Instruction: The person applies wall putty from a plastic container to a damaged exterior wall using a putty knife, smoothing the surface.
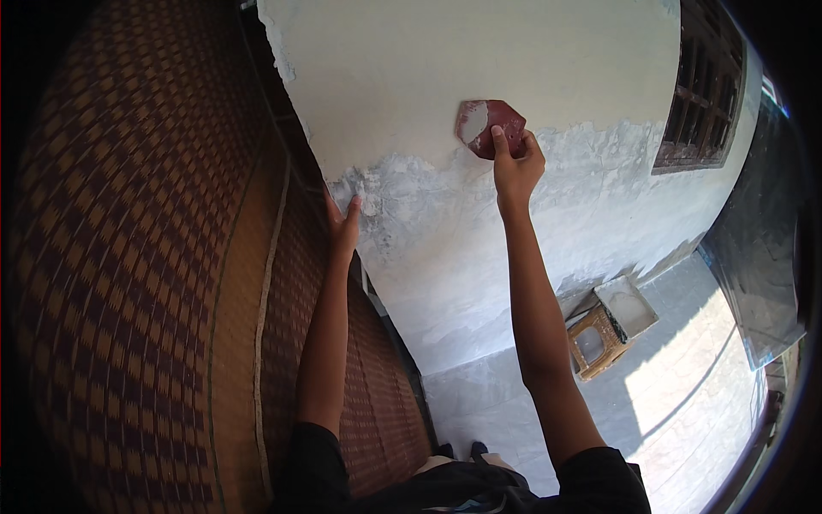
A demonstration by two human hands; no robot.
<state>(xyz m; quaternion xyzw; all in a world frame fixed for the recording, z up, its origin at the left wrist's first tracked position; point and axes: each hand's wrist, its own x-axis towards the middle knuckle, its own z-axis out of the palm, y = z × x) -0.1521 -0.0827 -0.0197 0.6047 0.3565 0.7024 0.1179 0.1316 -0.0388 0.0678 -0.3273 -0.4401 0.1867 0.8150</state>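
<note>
My right hand is raised against the wall and pinches a dark red, many-sided flat putty spreader. A patch of pale grey putty covers the spreader's left part. Further left and a little lower, my left hand rests at the vertical edge of the wall. Its thumb lies on the wall's face, and the stretched fingers are apart from it, over the edge. The wall is cream above and patchy grey-white below, with a ragged border between the two. Close to my left thumb the surface is rough and darker grey.
On the tiled floor at lower right stand a wooden stool and a shallow, putty-smeared tray. A brown woven-patterned panel fills the left side. At upper right is a barred dark window; a dark sheet hangs beyond.
</note>
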